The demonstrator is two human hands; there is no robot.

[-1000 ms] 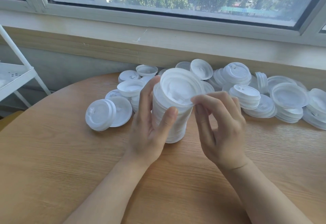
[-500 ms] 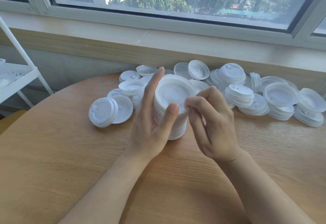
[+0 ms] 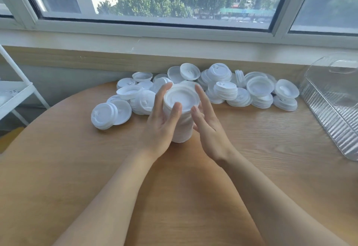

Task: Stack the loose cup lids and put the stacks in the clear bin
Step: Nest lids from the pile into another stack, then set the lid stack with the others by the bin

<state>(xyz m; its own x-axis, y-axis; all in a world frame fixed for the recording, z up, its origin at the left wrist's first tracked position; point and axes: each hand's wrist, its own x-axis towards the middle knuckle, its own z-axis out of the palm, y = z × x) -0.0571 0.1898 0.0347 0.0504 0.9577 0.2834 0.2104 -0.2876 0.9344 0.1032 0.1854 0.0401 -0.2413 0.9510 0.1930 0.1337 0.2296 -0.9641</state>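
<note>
A tall stack of white cup lids [image 3: 182, 127] stands upright on the round wooden table [image 3: 77, 168]. My left hand [image 3: 161, 127] grips its left side, thumb on the front near the top rim and fingers behind. My right hand [image 3: 210, 131] lies with straight fingers against the stack's right side. Behind the stack, a pile of loose lids and short stacks [image 3: 224, 90] runs along the table's far edge. The clear ribbed bin [image 3: 327, 108] sits at the right edge, tilted, and I see no lids inside it.
A short lid stack lying on its side [image 3: 104, 115] is left of the hands. A white metal shelf [image 3: 15, 94] stands off the table at the far left. The window sill and wall [image 3: 174, 51] close the far side.
My right hand let go of the top lid's rim and straightened its fingers against the stack's right side. The view shifted, bringing the clear bin into sight.
</note>
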